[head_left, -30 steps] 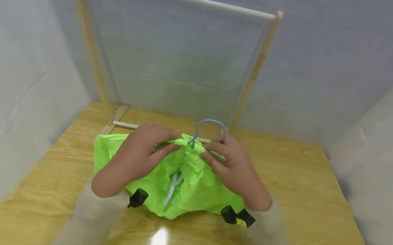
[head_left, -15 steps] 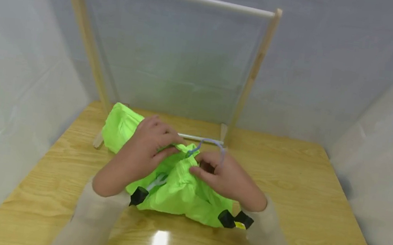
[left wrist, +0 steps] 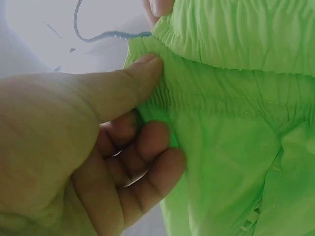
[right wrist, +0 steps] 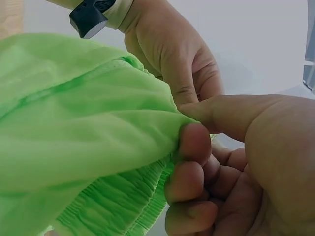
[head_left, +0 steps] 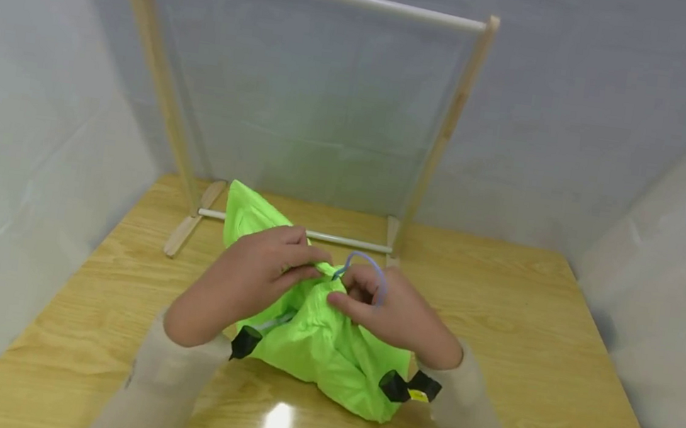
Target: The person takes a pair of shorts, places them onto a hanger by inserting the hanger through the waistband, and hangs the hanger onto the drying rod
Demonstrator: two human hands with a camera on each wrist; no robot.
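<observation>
Pinching a crumpled neon-green garment (head_left: 315, 339) at its ribbed elastic waistband — left hand (head_left: 251, 278), right hand (head_left: 391, 313), thin blue hanger hook (head_left: 368, 267), mid-table (head_left: 553, 383), glossy wood.

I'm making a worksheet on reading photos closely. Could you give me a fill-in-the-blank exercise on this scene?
1. Both hands pinch the elastic waistband of a bright ____ garment.
2. The thin blue wire hanger loops over the ____ hand.
3. Behind the left hand stands a rack made of ____.
4. The garment rests on a ____ table.

Missing words: green; right; wood; wooden
</observation>
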